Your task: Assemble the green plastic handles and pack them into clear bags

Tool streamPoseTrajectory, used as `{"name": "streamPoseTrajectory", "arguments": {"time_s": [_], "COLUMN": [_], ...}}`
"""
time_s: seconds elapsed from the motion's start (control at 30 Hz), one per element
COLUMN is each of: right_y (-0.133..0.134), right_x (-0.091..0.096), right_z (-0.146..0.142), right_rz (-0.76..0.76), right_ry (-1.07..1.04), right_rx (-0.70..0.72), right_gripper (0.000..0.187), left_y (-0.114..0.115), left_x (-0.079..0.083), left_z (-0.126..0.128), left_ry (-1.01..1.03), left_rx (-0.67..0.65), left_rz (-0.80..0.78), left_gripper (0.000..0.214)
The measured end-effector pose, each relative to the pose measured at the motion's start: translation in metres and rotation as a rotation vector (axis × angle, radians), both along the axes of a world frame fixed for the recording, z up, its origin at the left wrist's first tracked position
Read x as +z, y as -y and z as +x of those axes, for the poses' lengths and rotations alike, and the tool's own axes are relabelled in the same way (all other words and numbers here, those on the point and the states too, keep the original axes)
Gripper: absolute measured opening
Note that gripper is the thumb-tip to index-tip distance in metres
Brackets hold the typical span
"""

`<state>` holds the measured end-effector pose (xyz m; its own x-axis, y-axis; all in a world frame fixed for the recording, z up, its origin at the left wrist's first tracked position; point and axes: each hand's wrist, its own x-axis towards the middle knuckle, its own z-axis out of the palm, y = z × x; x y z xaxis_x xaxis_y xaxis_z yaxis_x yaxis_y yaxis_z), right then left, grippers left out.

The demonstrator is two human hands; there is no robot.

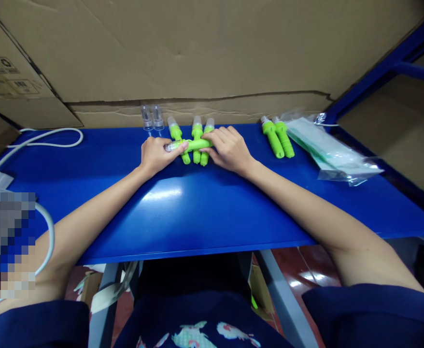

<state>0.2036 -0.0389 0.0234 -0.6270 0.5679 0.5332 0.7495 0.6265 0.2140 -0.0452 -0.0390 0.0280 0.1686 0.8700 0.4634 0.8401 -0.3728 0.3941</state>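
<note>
A lime-green stick with a clear cap (199, 144) lies crosswise between my two hands, a little above the blue tabletop. My left hand (160, 153) is closed on its clear-capped end, thumb pressed along it. The fingers of my right hand (230, 147) pinch the green end. Just behind and under it lie three like green sticks with frosted clear caps: one green stick (175, 128) nearer my left hand, another green stick (197, 128) in the middle, and a third green stick (209, 126) partly hidden by my right hand. Two loose clear caps (151, 117) stand upright behind my left hand.
Two more green sticks (277, 139) lie to the right, beside a clear plastic bag (331, 145) with white and green contents. A white cable (58, 137) loops at the left. Cardboard (197, 53) walls the back of the blue table (212, 212); a blue frame (382, 67) stands at right.
</note>
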Motion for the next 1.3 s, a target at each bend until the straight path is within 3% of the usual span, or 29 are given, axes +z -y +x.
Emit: {"name": "streamPoseTrajectory", "arguments": {"time_s": [0.23, 0.63, 1.03, 1.3], "right_y": [0.004, 0.012, 0.005, 0.001], "right_x": [-0.003, 0.001, 0.004, 0.003], "right_z": [0.000, -0.002, -0.004, 0.000], "right_rz": [0.005, -0.123, -0.027, 0.010], "right_ry": [-0.001, 0.017, -0.109, -0.081], "right_rx": [0.009, -0.118, -0.057, -0.031], "right_gripper": [0.055, 0.044, 0.058, 0.041], "left_y": [0.000, -0.003, 0.001, -0.001], "left_x": [-0.002, -0.004, 0.000, -0.001], "left_z": [-0.002, -0.006, 0.002, 0.001], "left_ry": [-0.025, -0.200, -0.045, -0.034], "left_rx": [-0.007, -0.109, -0.013, -0.064], "left_rz": [0.052, 0.135, 0.027, 0.014], "left_gripper": [0.070, 0.067, 0.075, 0.075]}}
